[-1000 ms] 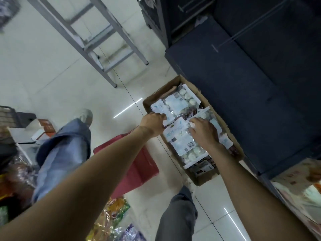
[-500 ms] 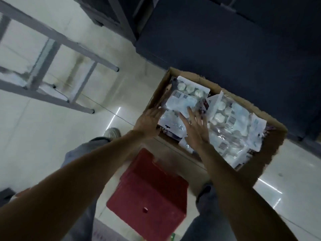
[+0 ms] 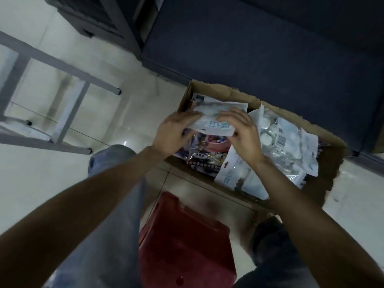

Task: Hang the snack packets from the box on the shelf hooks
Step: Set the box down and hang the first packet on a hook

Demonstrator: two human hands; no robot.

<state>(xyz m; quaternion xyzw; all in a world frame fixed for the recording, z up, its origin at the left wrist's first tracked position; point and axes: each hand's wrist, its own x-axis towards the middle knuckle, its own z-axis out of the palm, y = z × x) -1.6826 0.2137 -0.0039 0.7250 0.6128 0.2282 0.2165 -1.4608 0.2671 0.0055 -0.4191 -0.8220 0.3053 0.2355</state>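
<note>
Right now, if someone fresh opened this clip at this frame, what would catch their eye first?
First, the two hands at the centre: the left hand and right hand together hold a white snack packet above the open cardboard box. More white packets are heaped at the box's right side. Next, the red stool on the floor below, between the person's legs.
</note>
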